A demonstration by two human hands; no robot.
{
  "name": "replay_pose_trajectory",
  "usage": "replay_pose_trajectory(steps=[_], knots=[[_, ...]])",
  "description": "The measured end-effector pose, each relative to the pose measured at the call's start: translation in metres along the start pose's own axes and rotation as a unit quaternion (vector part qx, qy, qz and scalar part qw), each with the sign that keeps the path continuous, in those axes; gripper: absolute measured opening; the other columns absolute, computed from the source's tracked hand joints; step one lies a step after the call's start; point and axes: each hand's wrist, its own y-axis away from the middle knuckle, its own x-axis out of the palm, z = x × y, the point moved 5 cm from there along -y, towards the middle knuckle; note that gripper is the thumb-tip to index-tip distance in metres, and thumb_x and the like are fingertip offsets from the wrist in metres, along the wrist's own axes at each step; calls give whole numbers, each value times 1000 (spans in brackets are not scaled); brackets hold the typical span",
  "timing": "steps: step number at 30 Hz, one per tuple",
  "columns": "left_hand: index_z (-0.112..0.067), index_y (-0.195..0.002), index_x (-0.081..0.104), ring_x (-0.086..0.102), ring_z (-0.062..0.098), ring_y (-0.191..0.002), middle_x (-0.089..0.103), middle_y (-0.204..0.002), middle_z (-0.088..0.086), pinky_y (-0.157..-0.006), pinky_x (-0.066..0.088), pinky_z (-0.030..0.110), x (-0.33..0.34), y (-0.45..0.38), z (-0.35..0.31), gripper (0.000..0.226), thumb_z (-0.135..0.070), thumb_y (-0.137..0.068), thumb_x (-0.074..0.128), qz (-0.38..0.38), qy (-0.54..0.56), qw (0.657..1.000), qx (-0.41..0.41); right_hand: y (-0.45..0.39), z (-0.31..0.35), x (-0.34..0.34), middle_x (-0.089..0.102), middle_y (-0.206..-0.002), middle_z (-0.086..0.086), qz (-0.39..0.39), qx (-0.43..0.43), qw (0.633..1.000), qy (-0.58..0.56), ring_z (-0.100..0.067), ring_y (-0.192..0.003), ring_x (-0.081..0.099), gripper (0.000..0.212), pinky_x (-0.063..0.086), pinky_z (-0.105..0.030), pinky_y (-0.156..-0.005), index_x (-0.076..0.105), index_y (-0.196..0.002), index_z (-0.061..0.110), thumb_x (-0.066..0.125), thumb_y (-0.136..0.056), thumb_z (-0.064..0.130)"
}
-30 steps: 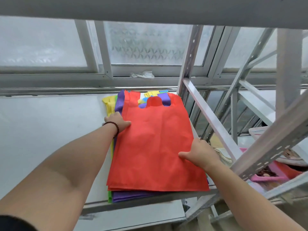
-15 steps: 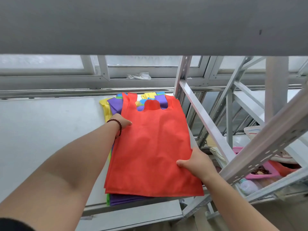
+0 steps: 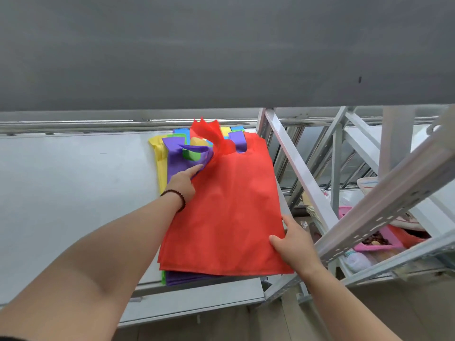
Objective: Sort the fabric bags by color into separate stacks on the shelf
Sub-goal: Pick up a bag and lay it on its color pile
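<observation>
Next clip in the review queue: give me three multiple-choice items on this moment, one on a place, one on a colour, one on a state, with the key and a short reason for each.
1. Where does the bag pile lie on the shelf?
A. at its right end, beside the diagonal brace
B. at its left end
C. on the floor below

2. What colour is the top bag?
A. yellow
B. red
C. blue

3. How does the top bag's left handle stand?
A. flat on the pile
B. lifted and crumpled
C. tucked beneath the pile

Key: 1 A, the pile sits next to the brace. 2 B, red fabric covers the pile. 3 B, the handle rises above the purple bag, near the left hand; the right hand grips the bag's right edge.
</observation>
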Motion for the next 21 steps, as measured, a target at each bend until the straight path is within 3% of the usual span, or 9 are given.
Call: replay_pose_trajectory(steps=[2,4,8,10,13,16,19,21], knots=[[-31,-141,39,53,30,-120,57,-129,14,-102,39,30,0,0,-1,67,3,-83,42,-16,8,1000,4,2,2,-1,64,-95,1,-11,-18,1000,8,-22,-89,59,55,45,-29,-77,46,-135,29,53,-82,13],[-34,-145,28,53,32,-117,56,-124,16,-101,40,33,1,2,-5,73,2,-84,41,-19,5,1000,13,4,4,-1,67,-109,-2,-20,-27,999,15,-23,-96,60,57,45,-29,-82,45,-137,29,52,-84,12],[-50,-144,5,57,33,-94,53,-104,17,-90,47,40,1,5,-8,86,3,-84,38,-12,-10,1000,21,8,7,1,65,-118,-1,-17,-30,999,7,-22,-103,60,56,46,-29,-87,46,-137,28,51,-85,10],[-46,-145,10,56,34,-102,56,-112,17,-93,46,40,0,-1,-6,83,2,-84,40,1,-15,1000,15,8,6,1,65,-118,-1,-17,-27,999,6,-21,-102,60,54,45,-28,-86,47,-136,28,51,-85,10],[-25,-148,23,52,33,-119,53,-132,16,-100,41,34,-1,-12,-1,73,-4,-83,50,11,-2,999,-39,6,5,1,66,-117,-1,-15,-21,1000,6,-21,-102,60,52,44,-27,-85,49,-134,26,52,-85,10],[-10,-130,50,55,32,-114,59,-125,16,-92,43,31,-8,-23,3,48,-13,-82,58,13,6,995,-98,6,3,0,65,-117,0,-7,-13,1000,-5,-18,-98,58,48,44,-26,-86,51,-132,23,52,-86,11],[-11,-112,63,52,33,-113,58,-121,16,-90,43,33,-13,-29,5,33,-26,-83,58,38,-50,989,-132,5,1,-1,67,-106,0,1,2,1000,-13,-17,-87,57,33,44,-26,-78,60,-118,21,53,-86,13],[-24,-111,62,36,34,-123,40,-133,14,-100,35,39,-16,-24,5,30,-34,-84,56,26,-127,980,-152,5,-1,1,68,-101,-1,13,21,999,-20,-20,-90,61,25,50,-32,-80,63,-109,16,55,-85,18]])
